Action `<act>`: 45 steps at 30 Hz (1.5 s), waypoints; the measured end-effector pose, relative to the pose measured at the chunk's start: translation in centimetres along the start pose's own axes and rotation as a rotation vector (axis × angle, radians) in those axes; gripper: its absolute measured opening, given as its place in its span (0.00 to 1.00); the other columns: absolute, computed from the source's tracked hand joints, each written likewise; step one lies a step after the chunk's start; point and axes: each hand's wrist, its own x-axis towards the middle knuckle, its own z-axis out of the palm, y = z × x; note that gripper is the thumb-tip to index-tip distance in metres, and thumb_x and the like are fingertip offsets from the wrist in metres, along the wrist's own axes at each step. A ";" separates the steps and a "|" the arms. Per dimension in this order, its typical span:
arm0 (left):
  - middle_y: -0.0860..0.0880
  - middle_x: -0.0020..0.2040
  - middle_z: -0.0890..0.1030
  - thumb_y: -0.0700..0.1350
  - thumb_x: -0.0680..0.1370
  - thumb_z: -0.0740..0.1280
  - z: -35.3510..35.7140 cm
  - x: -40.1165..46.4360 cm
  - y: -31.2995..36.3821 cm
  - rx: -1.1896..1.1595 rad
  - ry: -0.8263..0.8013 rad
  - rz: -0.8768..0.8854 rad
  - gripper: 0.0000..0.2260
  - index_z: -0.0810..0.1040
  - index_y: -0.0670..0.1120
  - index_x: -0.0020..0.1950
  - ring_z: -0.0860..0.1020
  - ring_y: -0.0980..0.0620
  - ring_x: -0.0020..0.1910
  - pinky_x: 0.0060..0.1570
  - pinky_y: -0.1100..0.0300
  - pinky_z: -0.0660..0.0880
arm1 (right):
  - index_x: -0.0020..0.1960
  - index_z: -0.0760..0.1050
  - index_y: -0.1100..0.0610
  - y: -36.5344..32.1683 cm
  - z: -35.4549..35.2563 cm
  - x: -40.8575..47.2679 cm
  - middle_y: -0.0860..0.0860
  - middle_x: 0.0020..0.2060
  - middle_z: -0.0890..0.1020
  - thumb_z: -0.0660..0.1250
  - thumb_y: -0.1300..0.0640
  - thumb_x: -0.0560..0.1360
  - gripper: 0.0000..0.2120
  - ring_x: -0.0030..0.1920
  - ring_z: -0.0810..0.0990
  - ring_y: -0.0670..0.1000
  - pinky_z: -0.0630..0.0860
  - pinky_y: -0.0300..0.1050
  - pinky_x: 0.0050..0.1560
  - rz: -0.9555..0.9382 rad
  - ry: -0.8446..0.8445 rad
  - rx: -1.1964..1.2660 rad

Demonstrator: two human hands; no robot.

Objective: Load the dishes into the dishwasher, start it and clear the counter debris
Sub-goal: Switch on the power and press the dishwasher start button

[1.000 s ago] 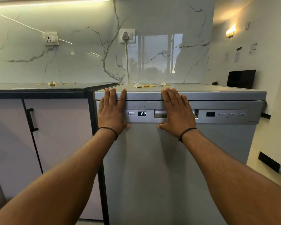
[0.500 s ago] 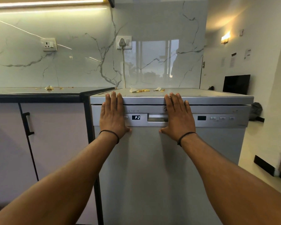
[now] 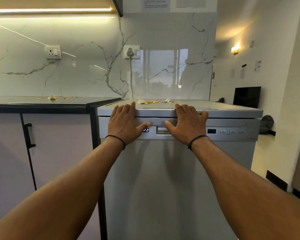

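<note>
A silver dishwasher stands in front of me with its door shut. My left hand lies flat on the control panel's left part, fingers spread, reaching over the top edge. My right hand presses flat to the right of the door handle. Both hands hold nothing. A lit display shows beside my left thumb. Yellow crumbs and paper scraps lie on the dishwasher's top. More debris sits on the dark counter to the left.
A plug and cable run down the marble wall behind the dishwasher. Pale cabinet doors with a black handle stand to the left. A black bag and dark panel are to the right.
My view has risen and moved closer. Both hands have slid slightly up the panel and their fingers have spread; the door stays shut.
</note>
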 end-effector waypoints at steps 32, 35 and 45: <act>0.45 0.67 0.69 0.61 0.80 0.56 -9.4 20.7 -2.2 -0.012 -0.409 -0.137 0.25 0.66 0.46 0.70 0.66 0.45 0.68 0.71 0.49 0.61 | 0.73 0.63 0.55 -2.1 -11.3 19.9 0.53 0.72 0.66 0.57 0.42 0.79 0.27 0.69 0.67 0.55 0.66 0.50 0.65 0.110 -0.487 0.177; 0.46 0.61 0.73 0.60 0.79 0.59 -11.9 21.9 -3.2 -0.052 -0.453 -0.190 0.22 0.68 0.47 0.66 0.71 0.47 0.61 0.64 0.52 0.67 | 0.73 0.62 0.56 -2.0 -13.6 22.0 0.53 0.71 0.67 0.58 0.43 0.79 0.27 0.68 0.67 0.54 0.67 0.48 0.65 0.124 -0.535 0.207; 0.45 0.58 0.75 0.57 0.79 0.62 -16.8 23.7 -3.0 -0.067 -0.671 -0.220 0.20 0.69 0.47 0.64 0.74 0.47 0.57 0.56 0.54 0.73 | 0.65 0.69 0.55 -1.6 -17.7 25.5 0.53 0.60 0.76 0.61 0.44 0.78 0.21 0.61 0.72 0.54 0.72 0.48 0.56 0.229 -0.606 0.303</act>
